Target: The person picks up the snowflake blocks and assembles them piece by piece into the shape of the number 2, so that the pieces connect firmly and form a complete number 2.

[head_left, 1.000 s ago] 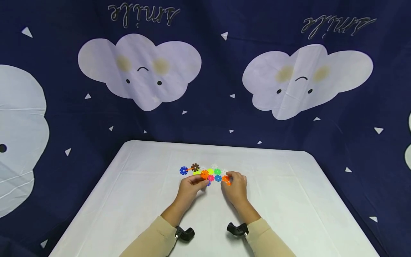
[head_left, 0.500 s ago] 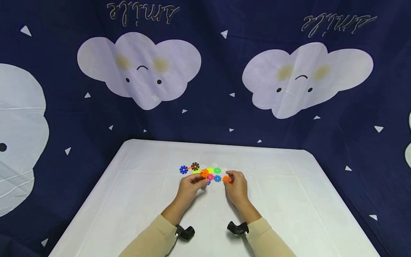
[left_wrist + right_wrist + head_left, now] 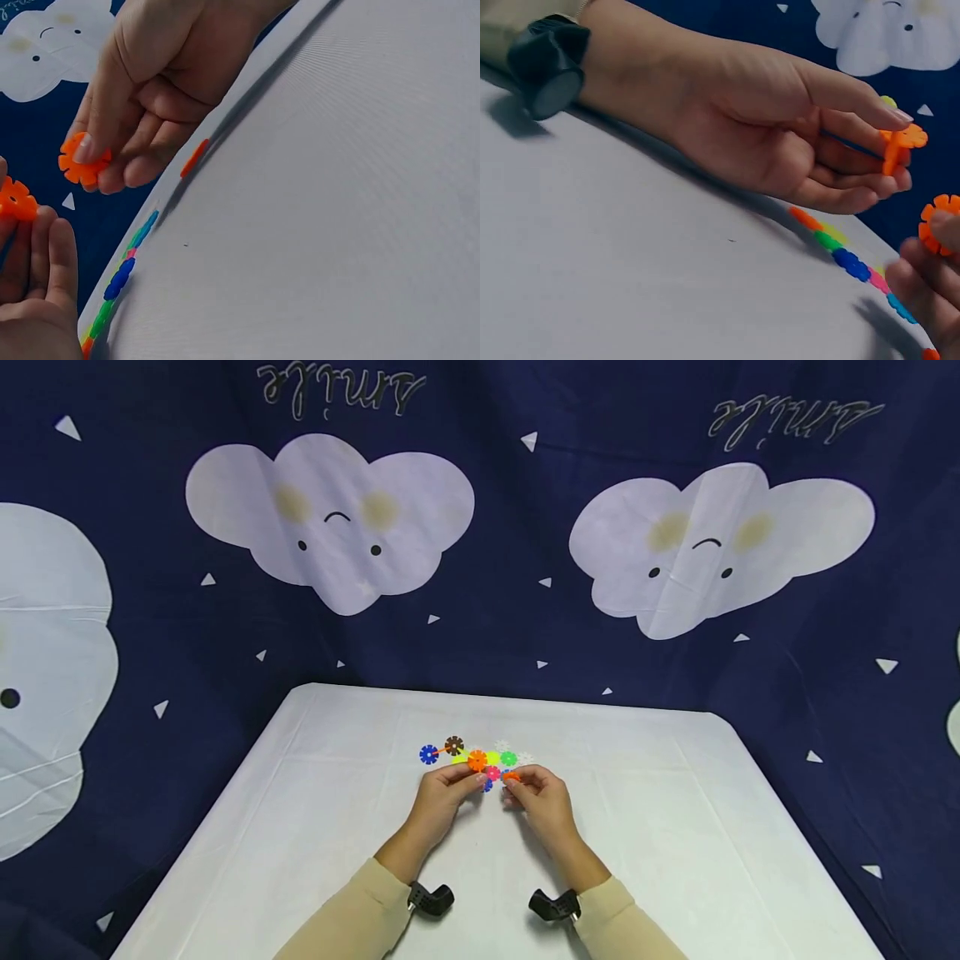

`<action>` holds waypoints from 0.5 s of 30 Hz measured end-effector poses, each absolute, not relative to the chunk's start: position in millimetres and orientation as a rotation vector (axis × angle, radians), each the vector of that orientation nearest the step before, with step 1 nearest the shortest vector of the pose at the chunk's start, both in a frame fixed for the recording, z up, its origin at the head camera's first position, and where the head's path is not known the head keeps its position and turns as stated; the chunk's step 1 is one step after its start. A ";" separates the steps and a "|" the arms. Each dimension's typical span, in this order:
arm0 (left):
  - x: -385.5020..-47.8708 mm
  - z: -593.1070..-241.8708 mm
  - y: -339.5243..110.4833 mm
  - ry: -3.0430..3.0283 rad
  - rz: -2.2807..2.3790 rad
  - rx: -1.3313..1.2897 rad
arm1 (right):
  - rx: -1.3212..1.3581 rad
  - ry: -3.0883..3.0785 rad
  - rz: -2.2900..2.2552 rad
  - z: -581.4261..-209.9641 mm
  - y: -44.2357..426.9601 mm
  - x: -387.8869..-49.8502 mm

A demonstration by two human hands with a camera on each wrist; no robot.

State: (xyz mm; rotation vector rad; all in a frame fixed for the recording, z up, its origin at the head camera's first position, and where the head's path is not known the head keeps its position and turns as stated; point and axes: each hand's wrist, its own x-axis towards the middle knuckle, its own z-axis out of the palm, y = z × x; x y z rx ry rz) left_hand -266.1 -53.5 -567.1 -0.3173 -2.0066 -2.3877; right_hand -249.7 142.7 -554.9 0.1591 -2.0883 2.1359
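Near the middle of the white table, my left hand pinches orange snowflake discs, two of them joined crosswise as the right wrist view shows. Beside it, my right hand holds a single orange snowflake disc between thumb and fingers. The two held pieces are close but apart. On the table beneath lie loose discs: a pink disc, a dark blue disc, a light blue disc and a green disc. Another orange disc lies under my right hand.
Left of the loose discs, a blue disc and a brown disc are linked by an orange piece. Pale clear discs sit at the right. A dark blue cloud-print cloth hangs behind the table.
My right hand has picked up an orange disc from the right of the group and brought it left towards my left hand. My left hand has barely moved.
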 end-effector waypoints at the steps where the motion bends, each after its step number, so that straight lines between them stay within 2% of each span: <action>1: -266.3 -566.8 -53.4 -1.981 -2.426 -0.317 | 0.179 -2.056 2.209 -554.6 141.0 -247.8; 8: -265.3 -562.6 -52.3 -1.720 -2.698 -0.296 | 0.260 -2.019 2.383 -550.8 129.8 -237.9; 15: -264.5 -560.7 -52.2 -1.623 -2.777 -0.301 | 0.316 -1.931 2.397 -552.2 123.5 -234.1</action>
